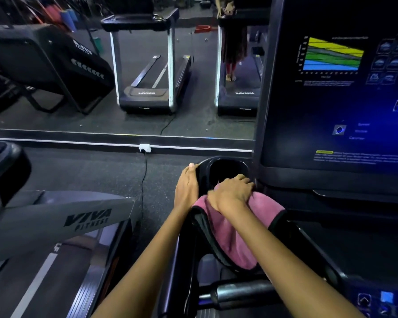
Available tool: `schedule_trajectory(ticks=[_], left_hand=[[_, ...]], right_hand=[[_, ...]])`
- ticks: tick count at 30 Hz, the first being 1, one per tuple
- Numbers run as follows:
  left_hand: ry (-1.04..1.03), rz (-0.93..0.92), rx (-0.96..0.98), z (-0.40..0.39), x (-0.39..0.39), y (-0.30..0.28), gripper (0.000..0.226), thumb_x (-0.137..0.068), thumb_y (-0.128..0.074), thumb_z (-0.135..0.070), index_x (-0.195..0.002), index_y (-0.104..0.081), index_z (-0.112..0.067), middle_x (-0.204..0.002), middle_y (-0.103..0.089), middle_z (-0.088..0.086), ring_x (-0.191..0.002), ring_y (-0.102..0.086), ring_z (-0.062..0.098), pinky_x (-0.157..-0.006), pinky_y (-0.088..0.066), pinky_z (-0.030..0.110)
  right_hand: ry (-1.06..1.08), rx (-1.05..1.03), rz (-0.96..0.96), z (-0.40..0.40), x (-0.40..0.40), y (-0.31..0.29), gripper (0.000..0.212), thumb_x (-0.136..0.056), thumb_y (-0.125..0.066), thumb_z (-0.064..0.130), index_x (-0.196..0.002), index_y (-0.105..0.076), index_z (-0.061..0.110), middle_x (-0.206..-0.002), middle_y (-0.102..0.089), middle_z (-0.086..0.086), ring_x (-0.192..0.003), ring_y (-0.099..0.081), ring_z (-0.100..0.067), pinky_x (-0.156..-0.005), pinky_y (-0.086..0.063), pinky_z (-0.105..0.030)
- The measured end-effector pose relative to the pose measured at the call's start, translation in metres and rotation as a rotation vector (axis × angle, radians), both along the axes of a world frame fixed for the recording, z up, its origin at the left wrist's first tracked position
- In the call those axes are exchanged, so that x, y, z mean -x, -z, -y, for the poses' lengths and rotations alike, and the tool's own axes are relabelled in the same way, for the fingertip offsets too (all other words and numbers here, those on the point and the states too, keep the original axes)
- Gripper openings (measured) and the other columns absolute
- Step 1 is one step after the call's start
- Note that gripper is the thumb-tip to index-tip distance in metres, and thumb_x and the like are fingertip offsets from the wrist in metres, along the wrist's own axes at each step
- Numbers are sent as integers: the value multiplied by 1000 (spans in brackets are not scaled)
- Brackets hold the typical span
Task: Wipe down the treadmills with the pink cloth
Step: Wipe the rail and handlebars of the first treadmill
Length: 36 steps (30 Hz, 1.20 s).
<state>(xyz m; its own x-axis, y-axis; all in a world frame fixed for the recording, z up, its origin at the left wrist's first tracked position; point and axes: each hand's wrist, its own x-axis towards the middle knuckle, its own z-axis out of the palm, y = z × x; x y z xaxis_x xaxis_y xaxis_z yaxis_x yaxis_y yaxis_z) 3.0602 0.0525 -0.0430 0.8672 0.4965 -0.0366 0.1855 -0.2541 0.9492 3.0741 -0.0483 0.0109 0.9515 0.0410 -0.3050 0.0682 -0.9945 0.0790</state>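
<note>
Beside the lit screen (336, 92), at the cup holder (225, 167): right hand (231, 191) pressed flat onto the pink cloth (234, 235), bunching it against the holder's near edge to rub it clean. Left hand (186, 187) laid open along the treadmill (184, 260) rim, holding nothing, probably for balance.

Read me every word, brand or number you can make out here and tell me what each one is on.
"VIVA FITNESS": grey arm of the left treadmill.
Logos on the mirrored treadmill bases: reversed and blurred, unreadable.
White lettering on the black machine in the mirror: blurred, unreadable.
Console screen text, chart labels and yellow tag: too small and blurred to read.
</note>
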Motion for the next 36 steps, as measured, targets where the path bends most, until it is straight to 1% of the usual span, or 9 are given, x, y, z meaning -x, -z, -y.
schedule_trajectory(ticks=[4, 9, 14, 18, 22, 25, 31, 33, 36], left_hand=[[2, 4, 10, -1, -2, 1, 53, -100, -17, -47, -124, -58, -22, -130, -55, -4, -119, -48, 11, -97, -31, 24], [44, 0, 59, -4, -4, 0, 53, -101, -16, -46, -125, -57, -24, -135, -53, 0, -126, -46, 16, -109, -31, 34], [-13, -16, 188, -9, -4, -3, 57, -100, -19, -49, -133, -50, -15, -139, -49, 5, -131, -43, 19, -113, -28, 37], [-86, 23, 265, -9, -2, -6, 52, -101, -24, -44, -133, -50, -11, -139, -49, 6, -129, -44, 19, -113, -29, 37], [-100, 42, 262, -5, 1, -6, 33, -101, -26, -43, -95, -56, -30, -101, -57, -14, -102, -51, 9, -91, -35, 25], [-92, 50, 241, -4, 0, -9, 31, -101, -26, -42, -84, -51, -36, -88, -52, -19, -88, -50, -1, -80, -36, 19], [-12, 49, 205, -9, -4, -1, 57, -97, -24, -52, -124, -57, -14, -128, -58, 7, -120, -53, 19, -109, -35, 41], [5, 46, 173, -10, -1, 1, 69, -87, -22, -66, -123, -59, -21, -126, -61, 5, -120, -54, 17, -109, -35, 42], [66, 51, 94, -8, 1, -1, 61, -82, -20, -72, -110, -60, -38, -119, -63, -5, -114, -56, 11, -103, -39, 35]], right_hand=[[-39, -385, 55, 14, 5, 1, 39, -83, -55, 20, -120, -52, 9, -128, -47, -21, -111, -53, -36, -87, -45, -37], [-122, -566, 331, 17, 0, 3, 50, -91, -49, 26, -140, -39, 21, -119, -47, -13, -108, -52, -32, -85, -44, -40], [-371, -505, 351, 0, -20, 8, 38, -95, -46, 31, -130, -50, 18, -118, -44, -11, -107, -49, -30, -90, -40, -40], [-471, -544, 203, -4, -29, 10, 36, -93, -49, 37, -120, -56, 14, -116, -40, -10, -107, -47, -30, -91, -40, -40], [-424, -398, 180, 1, -14, 14, 58, -89, -46, 49, -137, -34, 18, -134, -42, -5, -115, -43, -33, -95, -32, -46], [-336, -418, 267, -2, 3, 14, 49, -91, -46, 44, -131, -40, 16, -132, -46, -3, -111, -47, -33, -91, -37, -45], [-447, -462, 257, -16, -21, 17, 33, -93, -45, 22, -125, -52, 15, -130, -43, -6, -110, -44, -32, -89, -40, -43], [-426, -448, 231, -21, -37, 15, 34, -95, -45, 26, -127, -51, 15, -131, -43, -5, -111, -44, -31, -88, -41, -42], [-452, -397, 256, -18, -40, 17, 36, -99, -37, 28, -129, -47, 12, -134, -42, -8, -114, -42, -31, -91, -38, -41]])
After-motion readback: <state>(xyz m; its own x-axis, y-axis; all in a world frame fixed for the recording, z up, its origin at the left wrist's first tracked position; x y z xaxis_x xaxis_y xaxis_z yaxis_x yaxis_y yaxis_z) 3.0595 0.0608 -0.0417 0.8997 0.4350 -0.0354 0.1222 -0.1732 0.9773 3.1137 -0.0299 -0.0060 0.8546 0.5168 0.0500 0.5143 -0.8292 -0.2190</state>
